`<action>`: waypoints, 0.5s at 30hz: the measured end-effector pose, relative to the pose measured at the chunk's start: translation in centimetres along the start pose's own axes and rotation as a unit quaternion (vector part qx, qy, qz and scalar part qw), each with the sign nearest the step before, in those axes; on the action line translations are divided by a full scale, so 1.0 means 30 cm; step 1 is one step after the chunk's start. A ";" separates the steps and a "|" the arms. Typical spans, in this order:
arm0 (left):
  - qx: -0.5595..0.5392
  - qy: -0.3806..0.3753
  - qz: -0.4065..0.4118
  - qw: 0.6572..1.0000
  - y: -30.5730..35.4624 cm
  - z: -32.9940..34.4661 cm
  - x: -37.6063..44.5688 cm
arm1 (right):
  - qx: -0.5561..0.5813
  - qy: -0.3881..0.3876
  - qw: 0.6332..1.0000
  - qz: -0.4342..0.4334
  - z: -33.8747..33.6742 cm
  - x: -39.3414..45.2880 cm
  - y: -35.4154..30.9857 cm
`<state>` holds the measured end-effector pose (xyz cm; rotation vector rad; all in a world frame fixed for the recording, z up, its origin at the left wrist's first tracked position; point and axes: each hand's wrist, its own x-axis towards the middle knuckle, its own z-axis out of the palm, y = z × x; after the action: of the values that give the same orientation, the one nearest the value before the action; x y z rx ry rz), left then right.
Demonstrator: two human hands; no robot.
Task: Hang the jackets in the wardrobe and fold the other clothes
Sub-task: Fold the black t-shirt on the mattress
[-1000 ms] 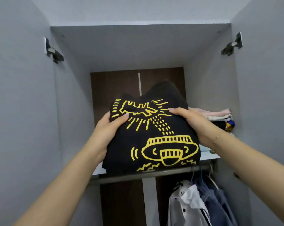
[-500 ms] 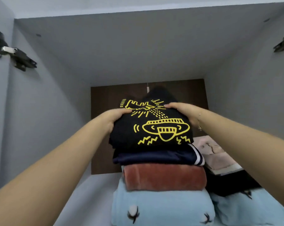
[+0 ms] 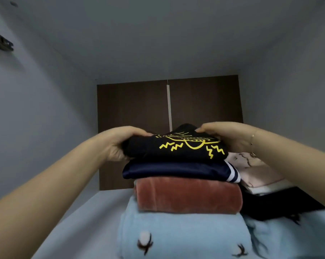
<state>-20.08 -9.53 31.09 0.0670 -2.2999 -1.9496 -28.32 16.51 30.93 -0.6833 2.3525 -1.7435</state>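
While the folded stack is viewed from its near end, a pale blue fleece blanket with dark bird-like motifs [image 3: 184, 238] is seen lowest on the grey wardrobe shelf [image 3: 79, 217], with a folded rust-red plush garment [image 3: 187, 195] laid on it and a folded navy garment with white-striped cuffs [image 3: 176, 170] above that. On top of the pile, a folded black T-shirt with a yellow line drawing [image 3: 176, 148] is held at both ends: the left hand [image 3: 117, 144] is curled round its left edge, thumb on top, and the right hand [image 3: 227, 136], a thin bracelet at its wrist, is curled round the right edge. To the right, a lower pile of pale pink folded clothes [image 3: 255, 172] is seen on dark items. Farther back stands the dark brown back panel [image 3: 131, 131]. The step in hand is judged to be the stacking of a folded garment; next, both grips should be released gently and the hands drawn out without the pile being tipped.
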 end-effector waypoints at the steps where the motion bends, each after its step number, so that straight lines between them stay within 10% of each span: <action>1: 0.003 0.010 0.007 1.000 -0.002 0.000 -0.012 | -0.089 0.028 0.995 -0.037 0.015 -0.028 0.007; 7: 0.028 0.119 0.098 0.988 -0.083 0.063 -0.059 | -0.440 0.051 0.878 -0.181 0.162 -0.112 0.070; 15: -0.024 0.208 0.190 0.959 -0.226 0.095 -0.160 | -0.470 0.115 0.859 -0.165 0.205 -0.246 0.110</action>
<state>-16.00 -7.31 23.64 0.0234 -1.8356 -1.6140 -20.43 15.09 24.72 -1.0748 3.3943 -0.6207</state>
